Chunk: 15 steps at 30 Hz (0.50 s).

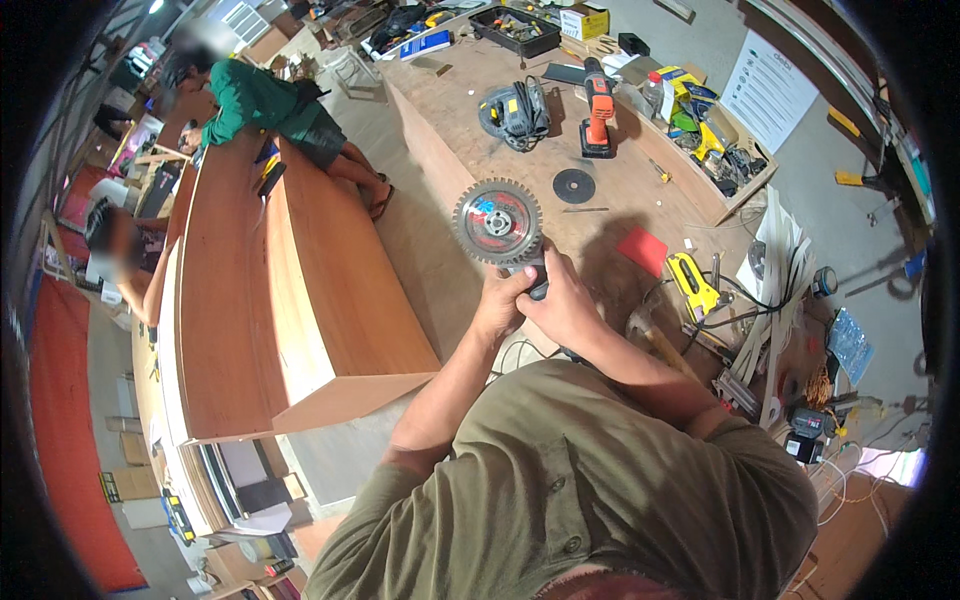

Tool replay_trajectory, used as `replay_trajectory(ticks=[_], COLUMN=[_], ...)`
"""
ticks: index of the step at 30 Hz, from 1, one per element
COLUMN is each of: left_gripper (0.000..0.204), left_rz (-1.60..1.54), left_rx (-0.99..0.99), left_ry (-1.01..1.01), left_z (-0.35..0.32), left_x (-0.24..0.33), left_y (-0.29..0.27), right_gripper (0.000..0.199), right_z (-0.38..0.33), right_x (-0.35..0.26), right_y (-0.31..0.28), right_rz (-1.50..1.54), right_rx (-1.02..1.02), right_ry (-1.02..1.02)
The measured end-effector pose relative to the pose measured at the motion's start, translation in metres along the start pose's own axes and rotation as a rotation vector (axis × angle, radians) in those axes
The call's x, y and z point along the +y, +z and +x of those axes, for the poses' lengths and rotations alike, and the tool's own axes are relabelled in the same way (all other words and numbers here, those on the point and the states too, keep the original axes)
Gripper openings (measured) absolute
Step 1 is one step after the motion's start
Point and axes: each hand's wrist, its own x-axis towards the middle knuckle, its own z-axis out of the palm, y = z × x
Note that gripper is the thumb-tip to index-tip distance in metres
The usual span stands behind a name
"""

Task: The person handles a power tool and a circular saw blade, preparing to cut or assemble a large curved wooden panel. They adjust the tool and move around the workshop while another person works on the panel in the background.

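Note:
Both of my hands hold an angle grinder (530, 272) up in front of my chest. A toothed circular saw blade (497, 222) with a red and blue centre sits on its head, facing the camera. My left hand (499, 305) grips the grinder body from below on the left. Over the body from the right closes my right hand (563, 305), just under the blade. The grinder's dark body is mostly hidden by my fingers.
A workbench (470, 130) ahead carries a dark cutting disc (574, 185), an orange drill (599, 115), a circular saw (515, 112), a red pad (643, 249) and a yellow tool (693, 285). A long plywood cabinet (290, 300) stands left, with two people beside it.

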Motion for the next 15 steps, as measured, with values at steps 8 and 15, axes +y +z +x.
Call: replay_trajectory(ticks=[8, 15], left_gripper=[0.058, 0.047], left_rz=[-0.043, -0.130], left_rx=[0.029, 0.059], left_ry=[0.023, 0.079], left_z=[0.000, -0.006], left_x=[0.000, 0.001], left_y=[0.006, 0.014], right_gripper=[0.093, 0.073], right_z=[0.000, 0.003], right_x=[0.004, 0.007], right_y=[-0.009, -0.030], right_rz=[0.031, 0.025], right_rx=[-0.099, -0.175], right_ry=[0.005, -0.083])
